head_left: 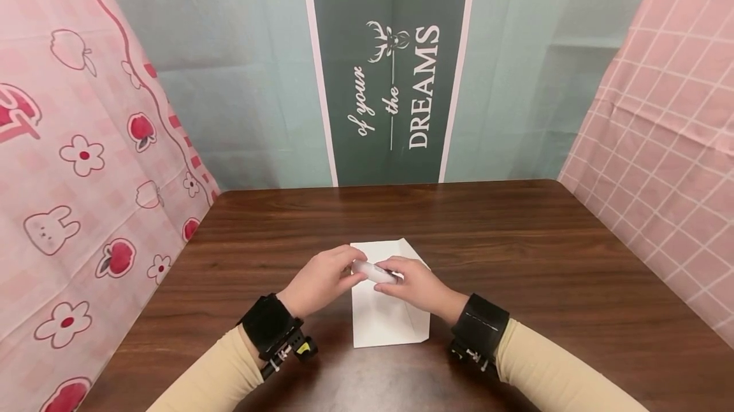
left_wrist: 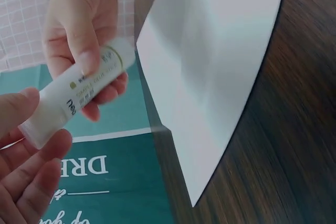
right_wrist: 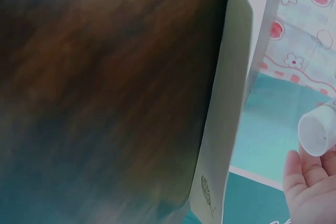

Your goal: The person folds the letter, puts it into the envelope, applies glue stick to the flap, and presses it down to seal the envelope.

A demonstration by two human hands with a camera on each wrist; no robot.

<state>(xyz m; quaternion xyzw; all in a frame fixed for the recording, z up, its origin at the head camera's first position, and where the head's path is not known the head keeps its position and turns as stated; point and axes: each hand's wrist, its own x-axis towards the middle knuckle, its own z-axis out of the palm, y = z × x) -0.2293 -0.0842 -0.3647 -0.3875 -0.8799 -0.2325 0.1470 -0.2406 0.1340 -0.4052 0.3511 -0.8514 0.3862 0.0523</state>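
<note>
Two hands hold one white glue stick (head_left: 375, 271) between them, raised above the middle of a dark wooden surface (head_left: 258, 227), about midway between its left and right edges and well apart from its far edge. The left hand (head_left: 327, 278) pinches one end between thumb and fingers; the right hand (head_left: 415, 284) grips the other end, its thumb lying across the printed label, as the left wrist view shows. Below the stick, a folded white paper (head_left: 375, 323) lies on the surface, its longer sides running roughly toward the far edge and its slanted part toward the surface's right edge. A small plant print (right_wrist: 207, 198) marks the paper in the right wrist view. Both wrists wear black straps (head_left: 268, 326) over cream sleeves (head_left: 209, 377). Beyond the far edge hangs a green curtain (head_left: 246, 113) with white lettering; a pink fruit-patterned curtain (head_left: 86, 208) flanks the left edge, a pink checked curtain (head_left: 659, 176) the right.
</note>
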